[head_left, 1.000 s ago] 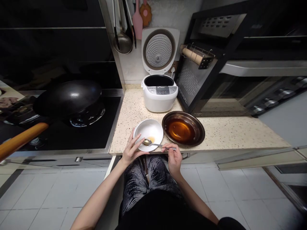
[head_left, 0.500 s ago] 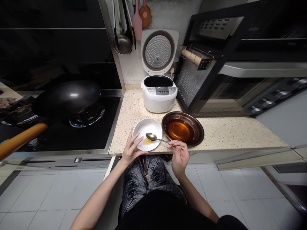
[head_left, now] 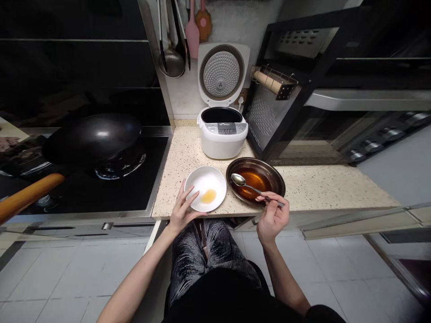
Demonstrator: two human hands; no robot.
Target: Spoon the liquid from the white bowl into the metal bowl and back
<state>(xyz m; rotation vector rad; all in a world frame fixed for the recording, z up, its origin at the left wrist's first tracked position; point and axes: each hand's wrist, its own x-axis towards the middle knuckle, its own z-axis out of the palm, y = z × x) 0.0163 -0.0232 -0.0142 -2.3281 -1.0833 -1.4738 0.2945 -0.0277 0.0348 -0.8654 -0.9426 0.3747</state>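
Black-and-grey patterned fabric of the trousers [head_left: 188,258] fills the near edge, below the counter [head_left: 330,190]. Left hand [head_left: 183,211]: holds the white bowl [head_left: 217,179] at the counter's front, fingers spread over its left rim, thumb along the near edge. Right hand [head_left: 273,216]: fingers closed narrowly on the handle of a metal spoon [head_left: 238,180], whose head lies over the dark pan [head_left: 279,184] just right of the bowl; contact with the liquid cannot be told.

Progress, as judged: work with the spoon seems under way and unfinished. One small yellow pool [head_left: 208,196] already lies in the bowl, most of whose inside is bare; the pan holds a much larger share of amber liquid [head_left: 258,180]. Whether the pool came from the pan is not shown.

Beyond: the rice cooker [head_left: 224,146], its lid [head_left: 220,74] raised; to the left, a black wok [head_left: 96,137] over the hob. Farthest, a strainer [head_left: 173,63] and a pink spatula [head_left: 192,35] hang by the wall.
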